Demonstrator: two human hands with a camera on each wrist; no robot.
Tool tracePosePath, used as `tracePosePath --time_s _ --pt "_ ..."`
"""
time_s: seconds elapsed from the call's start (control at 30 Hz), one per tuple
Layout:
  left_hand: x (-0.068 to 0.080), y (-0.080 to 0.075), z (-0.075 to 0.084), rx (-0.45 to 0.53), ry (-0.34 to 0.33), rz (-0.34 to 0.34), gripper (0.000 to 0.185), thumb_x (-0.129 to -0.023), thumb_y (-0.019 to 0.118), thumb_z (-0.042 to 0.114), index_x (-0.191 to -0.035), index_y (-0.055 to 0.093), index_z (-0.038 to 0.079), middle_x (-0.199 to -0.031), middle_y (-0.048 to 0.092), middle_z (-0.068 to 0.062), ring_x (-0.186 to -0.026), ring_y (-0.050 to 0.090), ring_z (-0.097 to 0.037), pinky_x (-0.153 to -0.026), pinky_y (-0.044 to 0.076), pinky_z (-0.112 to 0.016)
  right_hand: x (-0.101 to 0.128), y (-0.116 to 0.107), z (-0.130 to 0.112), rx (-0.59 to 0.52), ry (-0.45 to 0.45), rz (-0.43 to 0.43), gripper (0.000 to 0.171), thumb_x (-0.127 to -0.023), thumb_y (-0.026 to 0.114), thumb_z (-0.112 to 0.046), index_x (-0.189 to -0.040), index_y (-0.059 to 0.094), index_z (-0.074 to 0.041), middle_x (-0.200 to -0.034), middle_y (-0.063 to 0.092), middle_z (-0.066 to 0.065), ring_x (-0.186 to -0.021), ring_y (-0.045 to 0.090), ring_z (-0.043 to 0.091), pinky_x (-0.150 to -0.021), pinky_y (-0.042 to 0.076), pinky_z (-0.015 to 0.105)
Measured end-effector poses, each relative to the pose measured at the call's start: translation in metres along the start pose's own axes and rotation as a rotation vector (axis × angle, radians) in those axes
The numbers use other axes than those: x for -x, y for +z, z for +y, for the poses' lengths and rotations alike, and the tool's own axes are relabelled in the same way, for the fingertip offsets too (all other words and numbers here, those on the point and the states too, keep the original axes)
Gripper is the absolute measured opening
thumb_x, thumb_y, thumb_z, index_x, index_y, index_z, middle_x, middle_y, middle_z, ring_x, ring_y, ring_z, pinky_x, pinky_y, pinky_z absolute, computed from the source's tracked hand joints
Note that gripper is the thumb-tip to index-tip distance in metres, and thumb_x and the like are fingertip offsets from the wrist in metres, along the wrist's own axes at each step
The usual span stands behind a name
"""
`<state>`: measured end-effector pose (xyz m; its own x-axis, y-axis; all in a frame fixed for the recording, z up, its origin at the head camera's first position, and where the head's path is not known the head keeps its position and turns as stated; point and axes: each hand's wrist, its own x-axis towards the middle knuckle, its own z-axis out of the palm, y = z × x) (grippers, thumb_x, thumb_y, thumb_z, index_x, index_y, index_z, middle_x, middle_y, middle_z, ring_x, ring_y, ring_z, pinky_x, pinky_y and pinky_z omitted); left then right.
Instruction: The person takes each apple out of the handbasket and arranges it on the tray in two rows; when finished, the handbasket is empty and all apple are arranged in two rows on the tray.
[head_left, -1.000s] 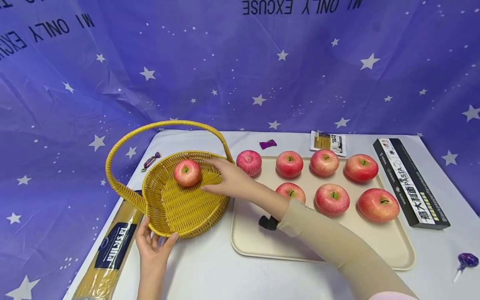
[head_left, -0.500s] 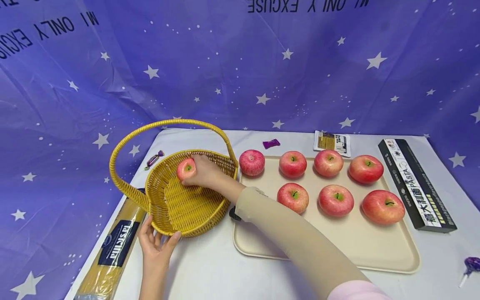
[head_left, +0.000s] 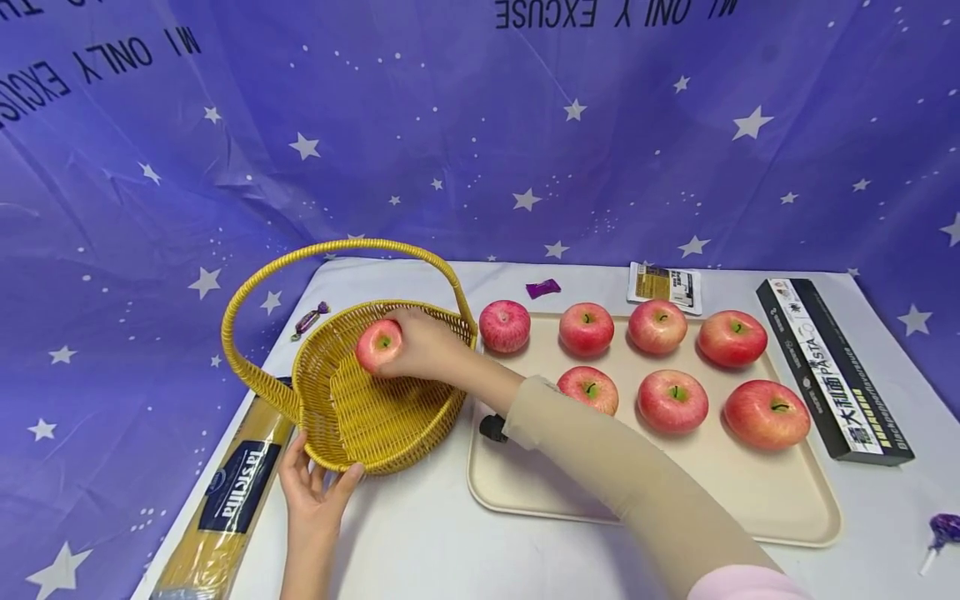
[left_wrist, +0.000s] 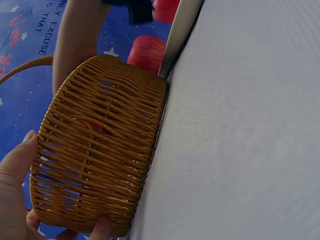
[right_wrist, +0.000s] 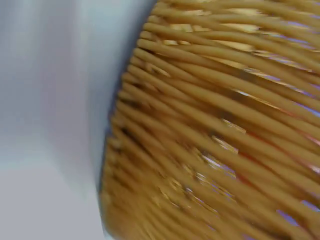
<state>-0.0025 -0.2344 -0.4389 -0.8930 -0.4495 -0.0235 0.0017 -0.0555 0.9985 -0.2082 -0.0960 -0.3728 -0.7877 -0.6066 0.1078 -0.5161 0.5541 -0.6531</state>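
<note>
My right hand (head_left: pixel 423 343) has its fingers wrapped round one apple (head_left: pixel 378 344) inside the wicker basket (head_left: pixel 378 412), far wall side; can't tell if it's resting on the weave yet; left hand (head_left: pixel 315 487) grips the basket's near rim, thumb and fingers on the wall (left_wrist: pixel 100 165); judging progress: one apple in, seven others (head_left: pixel 671 400) left on the beige tray (head_left: pixel 795 508) just right of the basket; the held apple is red-pink, green stem dimple up, skin looks smooth, unbruised.

Right hand (head_left: pixel 420 346) grips apple (head_left: pixel 377 344) inside wicker basket (head_left: pixel 360 417) at table's left edge; left hand (head_left: pixel 315 492) holds basket's near rim.
</note>
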Motion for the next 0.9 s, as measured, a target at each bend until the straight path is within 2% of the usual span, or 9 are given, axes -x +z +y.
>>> tracePosePath --time_s 0.13,0.27,0.43,0.6,0.73,0.9 --pt "-0.001 0.0 0.0 0.003 -0.004 -0.004 0.088 -0.087 0.062 -0.012 -0.15 0.012 0.022 -0.156 0.011 -0.009 -0.139 0.019 -0.033 -0.106 0.036 -0.025 0.03 -0.035 -0.004 -0.034 -0.05 0.009 0.075 -0.069 0.081 -0.041 -0.132 0.053 -0.011 -0.114 0.059 -0.001 -0.097 0.057 0.008 -0.081 0.05 0.023" --pt "-0.001 0.0 0.001 0.014 -0.01 -0.011 0.088 -0.087 0.062 -0.012 -0.15 0.011 0.023 -0.156 0.009 -0.007 -0.14 0.018 -0.032 -0.112 0.03 -0.033 0.066 -0.068 0.001 -0.071 -0.049 -0.005 0.074 -0.068 0.082 -0.037 -0.132 0.053 -0.012 -0.115 0.06 -0.003 -0.097 0.057 0.009 -0.08 0.051 0.024" --pt "0.0 -0.001 0.002 0.005 -0.005 0.002 0.087 -0.087 0.062 -0.012 -0.15 0.012 0.022 -0.155 0.012 -0.007 -0.139 0.02 -0.032 -0.109 0.034 -0.027 0.104 -0.092 0.022 -0.053 -0.007 -0.031 0.073 -0.067 0.084 -0.035 -0.13 0.054 -0.013 -0.111 0.06 -0.005 -0.093 0.058 0.009 -0.081 0.052 0.027" --pt "-0.001 -0.002 0.003 0.013 -0.015 -0.005 0.088 -0.087 0.062 -0.011 -0.15 0.011 0.023 -0.156 0.009 -0.006 -0.14 0.018 -0.032 -0.112 0.03 -0.032 0.121 -0.093 0.047 0.013 0.06 -0.098 0.072 -0.067 0.082 -0.038 -0.129 0.053 -0.015 -0.113 0.059 -0.007 -0.093 0.058 0.008 -0.083 0.051 0.029" --pt "-0.001 -0.002 0.003 0.008 -0.021 -0.002 0.088 -0.087 0.062 -0.011 -0.15 0.011 0.024 -0.156 0.01 -0.007 -0.14 0.018 -0.032 -0.11 0.032 -0.03 0.12 -0.086 0.062 0.034 0.091 -0.165 0.068 -0.068 0.08 -0.038 -0.127 0.054 -0.016 -0.111 0.059 -0.008 -0.091 0.058 0.009 -0.084 0.05 0.03" --pt "-0.001 -0.001 0.0 0.012 -0.009 -0.003 0.088 -0.087 0.062 -0.012 -0.15 0.012 0.022 -0.155 0.012 -0.008 -0.139 0.02 -0.033 -0.107 0.035 -0.026 0.116 -0.075 0.072 0.04 0.094 -0.229 0.069 -0.069 0.081 -0.036 -0.128 0.054 -0.011 -0.111 0.06 -0.004 -0.097 0.057 0.011 -0.09 0.048 0.032"
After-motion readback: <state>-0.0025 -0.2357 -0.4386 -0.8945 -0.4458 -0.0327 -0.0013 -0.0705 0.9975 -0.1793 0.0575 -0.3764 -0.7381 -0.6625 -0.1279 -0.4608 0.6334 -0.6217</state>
